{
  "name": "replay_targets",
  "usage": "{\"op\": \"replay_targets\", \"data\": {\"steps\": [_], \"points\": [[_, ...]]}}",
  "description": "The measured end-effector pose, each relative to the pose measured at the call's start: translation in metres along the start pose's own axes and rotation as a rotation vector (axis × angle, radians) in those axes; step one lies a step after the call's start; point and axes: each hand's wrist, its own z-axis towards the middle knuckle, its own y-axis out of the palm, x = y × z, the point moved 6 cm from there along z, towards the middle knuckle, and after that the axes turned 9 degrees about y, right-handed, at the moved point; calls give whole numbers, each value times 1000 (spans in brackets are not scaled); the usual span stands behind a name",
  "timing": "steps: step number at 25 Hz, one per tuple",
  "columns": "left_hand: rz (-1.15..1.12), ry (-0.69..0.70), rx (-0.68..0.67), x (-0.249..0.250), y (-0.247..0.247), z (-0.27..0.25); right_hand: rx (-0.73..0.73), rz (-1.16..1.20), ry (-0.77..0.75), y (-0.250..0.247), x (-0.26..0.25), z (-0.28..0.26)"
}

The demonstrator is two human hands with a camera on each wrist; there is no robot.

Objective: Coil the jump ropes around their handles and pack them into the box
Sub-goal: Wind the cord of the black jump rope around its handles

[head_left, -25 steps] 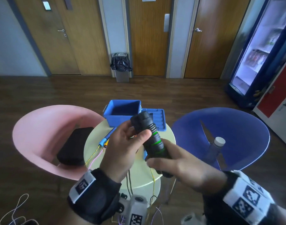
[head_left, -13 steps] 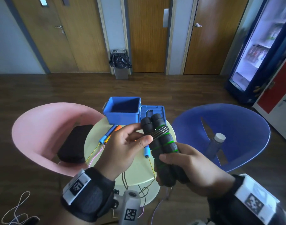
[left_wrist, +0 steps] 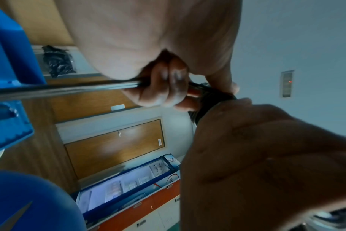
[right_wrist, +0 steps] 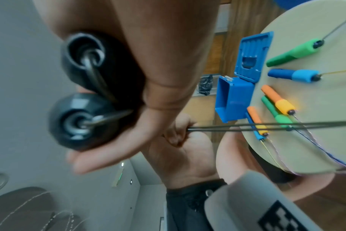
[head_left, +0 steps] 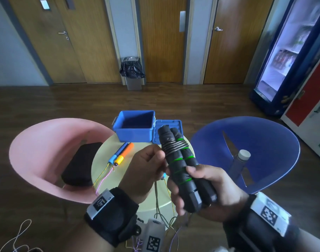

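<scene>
gripping both black foam handles (head_left: 183,166) side by side above the table (head_left: 108,160), the right hand (head_left: 208,188) steadies them while the left hand (head_left: 144,168) pinches the rope (left_wrist: 69,89); slack there could loosen the few coils (head_left: 174,145), and the open blue box (head_left: 135,126) waits beyond.

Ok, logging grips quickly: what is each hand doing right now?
Left hand: pinching the black rope.
Right hand: gripping both black handles.

Black wrist straps (head_left: 111,214), white tags w/ black square-code markers (head_left: 269,214), grey cam housing (head_left: 152,235)
</scene>
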Motion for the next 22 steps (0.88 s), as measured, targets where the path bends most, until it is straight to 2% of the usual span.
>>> {"op": "replay_targets", "data": {"steps": [5,7,10,12,13,16,18,22], "points": [[-176,-9,-62,2,23,5,-194,154,99,-3,4,11],[-188,-43,7,-1,23,14,-197,121,124,-11,2,18],[-127,-58,207,-15,2,26,6,-159,237,-34,-2,26],[11,-67,349,-26,-16,28,229,-340,263,-51,-8,27],[105,-71,375,-29,-21,26,338,-418,270,-57,-10,28],[297,-59,411,-35,-24,20,555,-615,299,-65,-8,35],[390,-57,434,-37,-27,19,646,-606,317,-71,-4,39],[443,-91,294,-42,-31,22,733,-673,273,-79,-8,39]]}}
